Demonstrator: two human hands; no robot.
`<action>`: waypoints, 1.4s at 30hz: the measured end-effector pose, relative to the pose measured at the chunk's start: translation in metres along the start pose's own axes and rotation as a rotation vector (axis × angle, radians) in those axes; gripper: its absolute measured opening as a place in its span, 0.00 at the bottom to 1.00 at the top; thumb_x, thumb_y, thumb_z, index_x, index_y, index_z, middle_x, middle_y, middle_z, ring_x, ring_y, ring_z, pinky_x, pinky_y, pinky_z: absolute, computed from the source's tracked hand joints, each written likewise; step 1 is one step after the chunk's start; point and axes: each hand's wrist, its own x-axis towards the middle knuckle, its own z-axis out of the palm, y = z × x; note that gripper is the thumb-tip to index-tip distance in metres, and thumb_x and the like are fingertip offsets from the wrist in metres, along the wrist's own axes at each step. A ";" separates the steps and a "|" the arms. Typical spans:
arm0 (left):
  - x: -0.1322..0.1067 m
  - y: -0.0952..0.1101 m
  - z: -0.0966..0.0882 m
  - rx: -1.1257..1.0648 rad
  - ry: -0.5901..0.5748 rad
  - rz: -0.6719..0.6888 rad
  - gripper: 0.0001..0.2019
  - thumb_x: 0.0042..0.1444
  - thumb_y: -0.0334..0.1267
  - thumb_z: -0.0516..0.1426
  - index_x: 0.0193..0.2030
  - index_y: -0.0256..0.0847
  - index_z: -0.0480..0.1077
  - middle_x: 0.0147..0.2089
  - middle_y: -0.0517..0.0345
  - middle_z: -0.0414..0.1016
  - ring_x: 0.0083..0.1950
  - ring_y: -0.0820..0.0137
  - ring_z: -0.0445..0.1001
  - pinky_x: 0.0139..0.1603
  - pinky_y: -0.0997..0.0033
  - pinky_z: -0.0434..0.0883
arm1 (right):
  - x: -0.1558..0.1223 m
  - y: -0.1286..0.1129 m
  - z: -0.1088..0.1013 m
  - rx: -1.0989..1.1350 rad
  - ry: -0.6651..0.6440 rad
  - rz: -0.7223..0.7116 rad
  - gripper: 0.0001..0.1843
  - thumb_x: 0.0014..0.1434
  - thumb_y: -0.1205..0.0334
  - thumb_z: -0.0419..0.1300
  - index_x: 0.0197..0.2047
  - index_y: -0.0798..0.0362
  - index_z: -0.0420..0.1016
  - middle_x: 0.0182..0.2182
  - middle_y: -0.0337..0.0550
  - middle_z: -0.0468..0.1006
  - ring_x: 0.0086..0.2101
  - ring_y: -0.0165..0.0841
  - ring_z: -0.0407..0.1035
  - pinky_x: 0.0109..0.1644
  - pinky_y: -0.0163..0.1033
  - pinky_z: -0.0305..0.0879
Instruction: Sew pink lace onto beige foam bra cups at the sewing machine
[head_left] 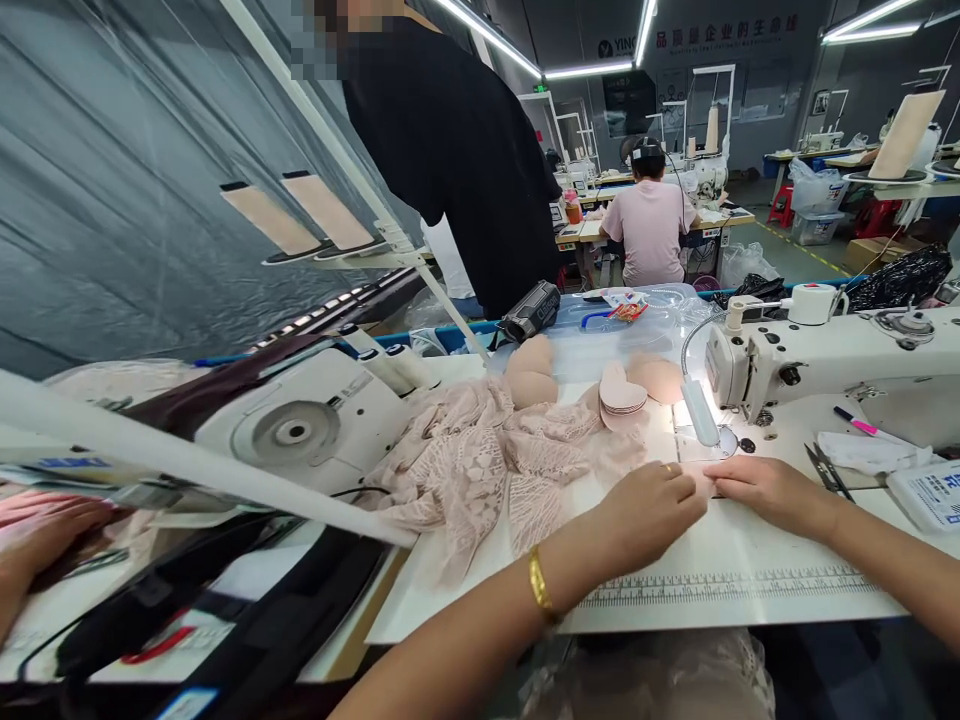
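Both my hands meet on the white table just in front of the sewing machine (787, 350). Curled fingers of my left hand (652, 510) are closed on one side of a small piece of pale pink fabric (703, 482). My right hand (776, 492) pinches the fabric's other side; part of the piece is hidden by the fingers. Left of my hands lies a heap of pale pink lace (469, 450). Behind it are beige bra cups (532, 372) and a small stack of pink heart-shaped pieces (622, 390). A lit lamp (699, 412) shines beside the needle area.
Scissors (829, 470), a pen (855, 420) and a white box (926, 495) lie at right. A ruler strip (720, 588) runs along the front edge. Another machine (300, 425) stands left, with a co-worker's hand (56, 530) beyond. A person in black (457, 150) stands behind.
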 end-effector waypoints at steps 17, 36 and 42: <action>0.016 -0.015 0.045 -0.092 0.198 -0.182 0.10 0.66 0.27 0.55 0.32 0.39 0.70 0.34 0.57 0.70 0.33 0.68 0.62 0.33 0.67 0.59 | 0.006 0.003 0.009 -0.297 0.076 0.036 0.21 0.78 0.54 0.47 0.40 0.44 0.79 0.29 0.42 0.77 0.32 0.38 0.70 0.33 0.41 0.58; 0.021 -0.010 0.046 -0.032 0.250 -0.203 0.10 0.69 0.32 0.55 0.33 0.40 0.68 0.32 0.57 0.69 0.34 0.66 0.64 0.36 0.64 0.61 | -0.014 0.001 -0.021 -0.164 -0.117 -0.085 0.17 0.77 0.56 0.53 0.63 0.42 0.76 0.40 0.42 0.84 0.39 0.38 0.75 0.44 0.42 0.66; 0.027 -0.007 0.046 -0.031 0.273 -0.167 0.11 0.69 0.32 0.54 0.33 0.38 0.69 0.35 0.55 0.71 0.35 0.66 0.65 0.37 0.63 0.62 | -0.010 0.005 -0.007 -0.477 -0.011 -0.288 0.16 0.76 0.67 0.50 0.46 0.50 0.80 0.25 0.36 0.69 0.27 0.33 0.61 0.33 0.39 0.55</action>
